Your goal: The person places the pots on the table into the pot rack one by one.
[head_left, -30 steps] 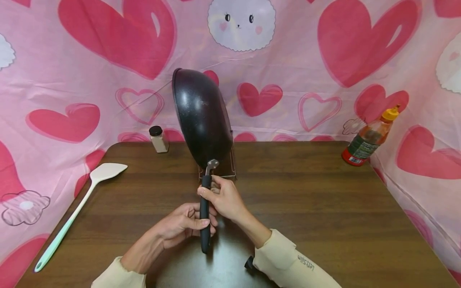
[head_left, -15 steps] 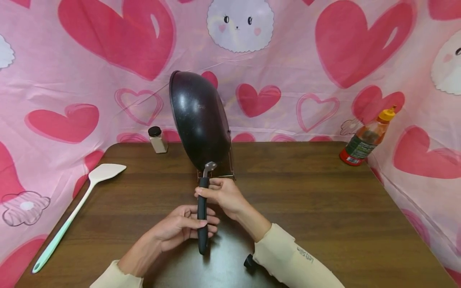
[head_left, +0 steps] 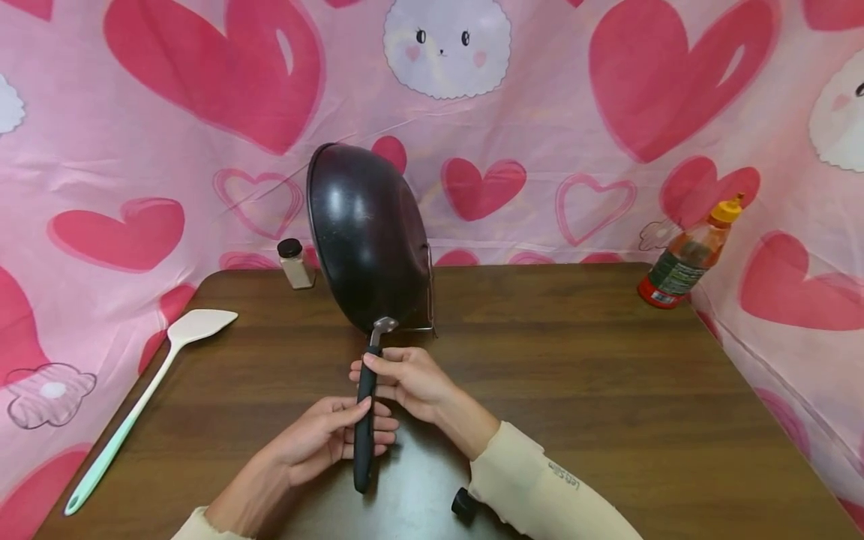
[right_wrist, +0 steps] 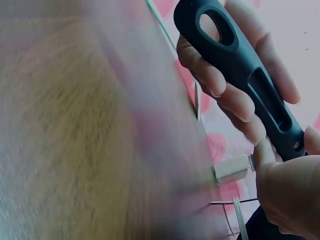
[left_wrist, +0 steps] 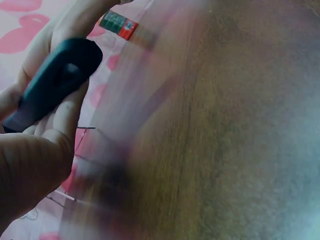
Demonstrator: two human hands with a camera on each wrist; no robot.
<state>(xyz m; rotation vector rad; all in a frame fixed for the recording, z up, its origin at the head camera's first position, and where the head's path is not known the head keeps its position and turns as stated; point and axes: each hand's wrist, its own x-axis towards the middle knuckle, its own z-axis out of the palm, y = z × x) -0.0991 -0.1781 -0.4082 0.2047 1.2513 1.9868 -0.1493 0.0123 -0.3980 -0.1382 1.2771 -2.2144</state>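
Note:
A dark wok [head_left: 364,232] is tipped up on its side in the head view, its outer underside facing right and its rim at the left. Its black handle [head_left: 364,454] points down toward me. My left hand [head_left: 317,435] holds the handle's lower half, thumb in front and fingers behind. Higher up, close to the metal joint, my right hand [head_left: 418,386] pinches the handle between thumb and fingers. Behind the wok stands a thin wire rack [head_left: 430,300], mostly hidden by it. The handle's end with its hanging hole [right_wrist: 217,27] shows in the right wrist view.
A spatula [head_left: 155,375] with a mint handle lies along the table's left edge. At the back left stands a small black-capped shaker [head_left: 297,268]. A sauce bottle [head_left: 685,259] is at the back right. A small black piece [head_left: 464,504] sits beside my right cuff.
The wok has shifted a little left and down toward me, uncovering more of the rack's right side. Both hands have moved with the handle and kept their hold.

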